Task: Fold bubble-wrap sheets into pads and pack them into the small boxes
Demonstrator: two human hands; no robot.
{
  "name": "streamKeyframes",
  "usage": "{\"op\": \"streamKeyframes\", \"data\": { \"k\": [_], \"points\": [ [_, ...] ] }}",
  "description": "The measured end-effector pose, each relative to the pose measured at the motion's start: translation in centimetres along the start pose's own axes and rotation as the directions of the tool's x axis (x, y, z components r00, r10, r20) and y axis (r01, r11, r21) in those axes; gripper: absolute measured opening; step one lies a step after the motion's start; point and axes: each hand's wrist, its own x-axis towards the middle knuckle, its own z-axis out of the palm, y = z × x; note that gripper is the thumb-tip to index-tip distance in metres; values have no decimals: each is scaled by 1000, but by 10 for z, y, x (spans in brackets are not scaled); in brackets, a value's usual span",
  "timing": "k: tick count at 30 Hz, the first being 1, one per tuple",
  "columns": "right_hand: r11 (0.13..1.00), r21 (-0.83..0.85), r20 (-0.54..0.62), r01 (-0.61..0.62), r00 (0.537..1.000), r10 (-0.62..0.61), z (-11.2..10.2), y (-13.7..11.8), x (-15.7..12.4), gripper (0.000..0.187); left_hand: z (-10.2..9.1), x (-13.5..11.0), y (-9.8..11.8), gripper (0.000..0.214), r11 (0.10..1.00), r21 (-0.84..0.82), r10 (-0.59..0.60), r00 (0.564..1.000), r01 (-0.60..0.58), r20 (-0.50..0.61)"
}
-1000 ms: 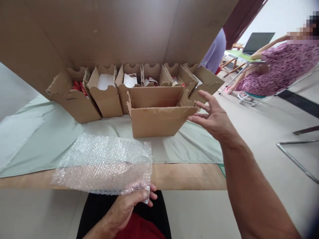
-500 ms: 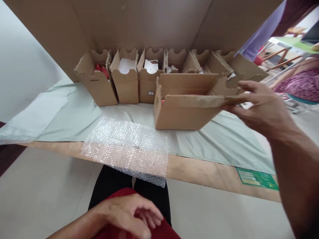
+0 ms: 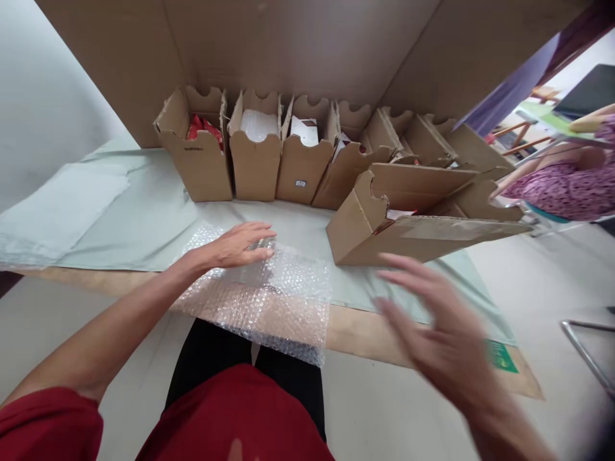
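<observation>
My left hand (image 3: 239, 246) lies flat with its fingers stretched out on the far part of a sheet of bubble wrap (image 3: 269, 299), which overhangs the table's near edge. My right hand (image 3: 435, 323) hovers open and motion-blurred in front of the table edge, holding nothing. Just beyond it an open cardboard box (image 3: 384, 224) lies on the pale green cloth (image 3: 120, 218), turned at an angle, with something white and red inside.
A row of several open cardboard boxes (image 3: 254, 153) with contents stands at the back against a large cardboard sheet (image 3: 288, 45). A green label (image 3: 501, 356) lies on the wooden table edge. A seated person (image 3: 567, 186) is at the right, and a metal frame (image 3: 586, 352) stands on the floor.
My left hand rose from my lap and laid itself on the bubble wrap. My right hand let go of the box and drew back toward me. The box now sits angled further right.
</observation>
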Motion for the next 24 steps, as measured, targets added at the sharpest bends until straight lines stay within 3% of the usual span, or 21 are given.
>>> {"op": "streamKeyframes", "data": {
  "k": [2,4,6,8,12,15,17,19,22,24],
  "points": [
    [994,93,173,59,982,-74,51,-9,8,43,10,17,-10,69,994,108,12,996,-22,91],
    [997,64,336,43,940,-62,98,-10,15,52,19,12,-19,69,976,214,25,994,-48,111],
    [998,-8,435,67,899,-57,131,-6,17,53,23,-12,-33,72,955,296,-7,997,-14,72],
    [992,-53,475,115,877,-76,146,-1,12,50,21,-49,-54,76,931,352,-108,994,98,10],
    [988,-46,485,144,868,-104,141,6,4,50,3,-119,-99,74,854,412,-304,947,317,-100],
    [994,12,479,108,872,-101,129,8,3,50,-4,-148,-103,71,830,433,-304,936,352,-177],
    [995,62,454,77,886,-97,118,8,-1,53,0,-156,-88,67,854,441,-202,957,276,-208],
    [992,100,449,75,887,-113,107,5,-11,60,10,-159,-69,69,896,428,-48,985,115,-165],
    [979,119,506,168,838,-205,94,-3,-37,85,32,-162,-51,76,921,371,135,991,-120,-15],
    [968,82,542,235,805,-241,92,-8,-55,93,45,-164,-50,62,921,353,172,985,-165,11]
  ]
}}
